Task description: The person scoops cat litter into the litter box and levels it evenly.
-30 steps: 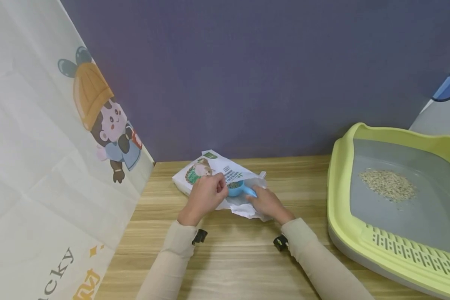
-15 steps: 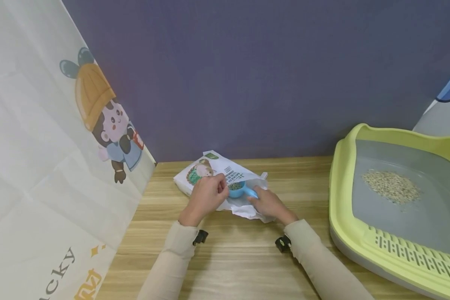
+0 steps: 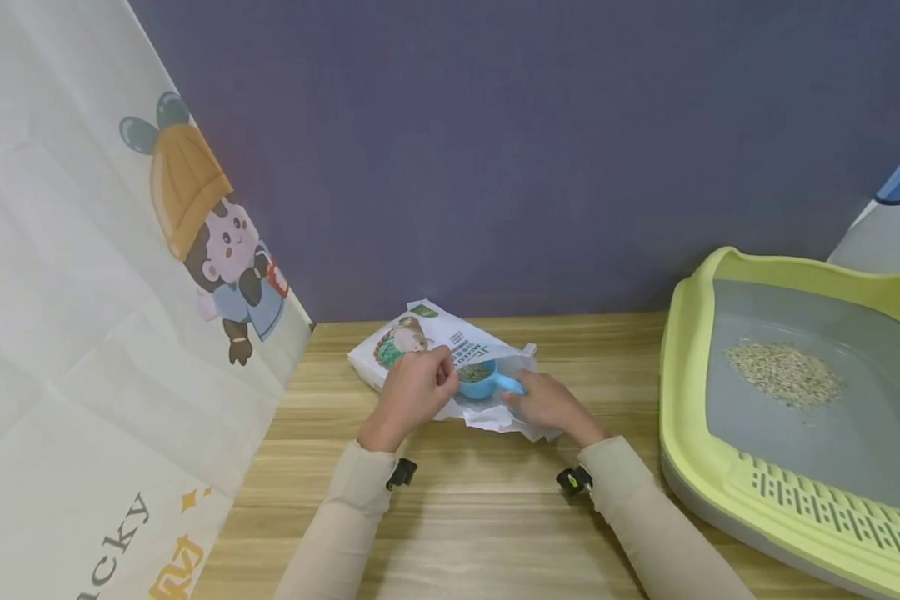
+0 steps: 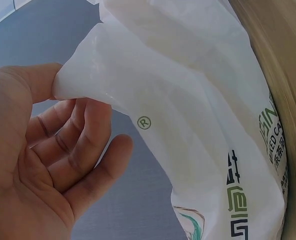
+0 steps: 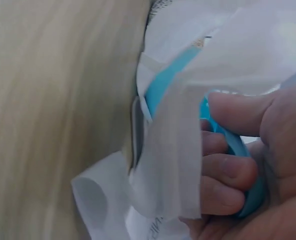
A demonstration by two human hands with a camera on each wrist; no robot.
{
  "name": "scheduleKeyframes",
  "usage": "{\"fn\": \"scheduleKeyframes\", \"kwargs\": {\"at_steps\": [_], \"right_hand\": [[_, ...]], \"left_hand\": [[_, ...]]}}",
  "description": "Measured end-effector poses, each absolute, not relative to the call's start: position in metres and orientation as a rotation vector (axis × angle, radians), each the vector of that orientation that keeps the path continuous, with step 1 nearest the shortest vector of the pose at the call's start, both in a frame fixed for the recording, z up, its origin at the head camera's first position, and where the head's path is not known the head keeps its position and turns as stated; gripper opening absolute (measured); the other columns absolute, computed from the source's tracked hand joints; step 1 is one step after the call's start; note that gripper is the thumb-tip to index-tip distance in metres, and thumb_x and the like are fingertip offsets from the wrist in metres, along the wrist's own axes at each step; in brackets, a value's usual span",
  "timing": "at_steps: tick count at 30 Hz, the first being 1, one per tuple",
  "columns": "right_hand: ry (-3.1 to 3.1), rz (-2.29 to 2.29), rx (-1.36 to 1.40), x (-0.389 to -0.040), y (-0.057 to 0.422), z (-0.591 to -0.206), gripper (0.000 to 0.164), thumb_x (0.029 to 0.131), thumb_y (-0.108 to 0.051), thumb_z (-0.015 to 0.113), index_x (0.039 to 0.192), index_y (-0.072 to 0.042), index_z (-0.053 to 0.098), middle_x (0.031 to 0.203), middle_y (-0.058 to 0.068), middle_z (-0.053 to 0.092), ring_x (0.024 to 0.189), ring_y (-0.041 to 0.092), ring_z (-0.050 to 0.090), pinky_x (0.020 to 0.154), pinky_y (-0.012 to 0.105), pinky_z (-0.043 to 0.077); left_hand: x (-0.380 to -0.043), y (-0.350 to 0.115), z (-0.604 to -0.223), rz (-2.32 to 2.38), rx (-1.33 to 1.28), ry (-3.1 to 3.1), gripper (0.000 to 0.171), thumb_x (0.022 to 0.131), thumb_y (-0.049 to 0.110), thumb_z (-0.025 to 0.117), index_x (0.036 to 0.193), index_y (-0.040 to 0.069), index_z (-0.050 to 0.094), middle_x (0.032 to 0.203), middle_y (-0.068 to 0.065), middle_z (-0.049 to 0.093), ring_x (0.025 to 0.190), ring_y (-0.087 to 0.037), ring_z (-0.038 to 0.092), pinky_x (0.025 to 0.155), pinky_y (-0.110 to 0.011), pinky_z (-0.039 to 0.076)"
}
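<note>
A white printed bag point(image 3: 450, 337) lies on its side on the wooden table, its mouth open toward the right. My left hand point(image 3: 416, 387) pinches the edge of the bag's mouth between thumb and index finger, as the left wrist view shows, the other fingers loosely bent. My right hand point(image 3: 547, 404) grips the handle of a blue scoop point(image 3: 480, 386), fingers curled round it in the right wrist view. The scoop sits in the bag's mouth, filled with greenish-brown pellets point(image 3: 472, 372). Part of the scoop is hidden by the bag's film point(image 5: 178, 145) in the right wrist view.
At the right stands a yellow-green litter box point(image 3: 686, 375) with a grey floor. A pile of beige pellets point(image 3: 783, 372) lies in it. A dark wall panel point(image 3: 495, 167) rises behind the table, and a white printed sheet point(image 3: 82, 292) hangs at the left.
My right hand has drawn the blue scoop slightly to the right, toward the outside of the bag. The left hand has kept its pinch in the same place.
</note>
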State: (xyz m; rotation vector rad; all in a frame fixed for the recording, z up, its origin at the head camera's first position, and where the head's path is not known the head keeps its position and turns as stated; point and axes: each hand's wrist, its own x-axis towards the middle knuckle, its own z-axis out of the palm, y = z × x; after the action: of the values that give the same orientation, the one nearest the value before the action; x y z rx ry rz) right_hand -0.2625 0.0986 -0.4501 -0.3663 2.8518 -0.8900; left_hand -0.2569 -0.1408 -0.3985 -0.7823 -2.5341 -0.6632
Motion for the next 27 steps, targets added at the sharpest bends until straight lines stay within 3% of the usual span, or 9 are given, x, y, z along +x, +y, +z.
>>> {"fn": "scheduleKeyframes", "kwargs": {"at_steps": [9, 12, 14, 17, 27], "right_hand": [[2.866, -0.848, -0.396, -0.259, 0.104, -0.436, 0.039, 0.101, -0.032, 0.058, 0.122, 0.001, 0.06, 0.087, 0.01, 0.06, 0.076, 0.022, 0.056, 0.068, 0.037, 0.046], [2.871, -0.867, -0.377, -0.259, 0.106, -0.435, 0.031, 0.099, -0.031, 0.059, 0.11, -0.002, 0.063, 0.082, 0.007, 0.059, 0.072, 0.02, 0.055, 0.064, 0.034, 0.046], [2.874, -0.886, -0.354, -0.259, 0.107, -0.434, 0.021, 0.097, -0.028, 0.061, 0.093, -0.007, 0.059, 0.074, 0.004, 0.054, 0.066, 0.019, 0.052, 0.059, 0.032, 0.044], [2.898, -0.89, -0.347, -0.259, 0.109, -0.433, 0.015, 0.093, -0.019, 0.063, 0.083, -0.01, 0.055, 0.07, 0.002, 0.049, 0.063, 0.017, 0.05, 0.057, 0.029, 0.042], [2.904, -0.849, -0.373, -0.257, 0.117, -0.43, 0.01, 0.089, -0.014, 0.068, 0.09, -0.008, 0.061, 0.072, 0.002, 0.053, 0.065, 0.017, 0.053, 0.058, 0.029, 0.044]], "left_hand": [[-0.256, -0.141, -0.398, -0.656, -0.777, -2.528, 0.019, 0.084, 0.007, 0.065, 0.071, 0.018, 0.056, 0.054, 0.011, 0.046, 0.049, -0.003, 0.041, 0.05, -0.023, 0.036], [-0.256, -0.141, -0.398, -0.658, -0.775, -2.529, 0.019, 0.083, 0.007, 0.066, 0.071, 0.018, 0.057, 0.055, 0.011, 0.047, 0.05, -0.003, 0.041, 0.05, -0.023, 0.036], [-0.256, -0.141, -0.398, -0.661, -0.776, -2.53, 0.018, 0.083, 0.007, 0.066, 0.071, 0.018, 0.057, 0.055, 0.011, 0.047, 0.05, -0.003, 0.041, 0.05, -0.023, 0.036], [-0.257, -0.141, -0.398, -0.661, -0.78, -2.533, 0.018, 0.083, 0.008, 0.066, 0.071, 0.018, 0.057, 0.055, 0.011, 0.047, 0.05, -0.003, 0.041, 0.05, -0.023, 0.036], [-0.256, -0.141, -0.398, -0.666, -0.782, -2.537, 0.019, 0.085, 0.008, 0.066, 0.072, 0.018, 0.057, 0.055, 0.01, 0.048, 0.05, -0.003, 0.041, 0.05, -0.023, 0.036]]}}
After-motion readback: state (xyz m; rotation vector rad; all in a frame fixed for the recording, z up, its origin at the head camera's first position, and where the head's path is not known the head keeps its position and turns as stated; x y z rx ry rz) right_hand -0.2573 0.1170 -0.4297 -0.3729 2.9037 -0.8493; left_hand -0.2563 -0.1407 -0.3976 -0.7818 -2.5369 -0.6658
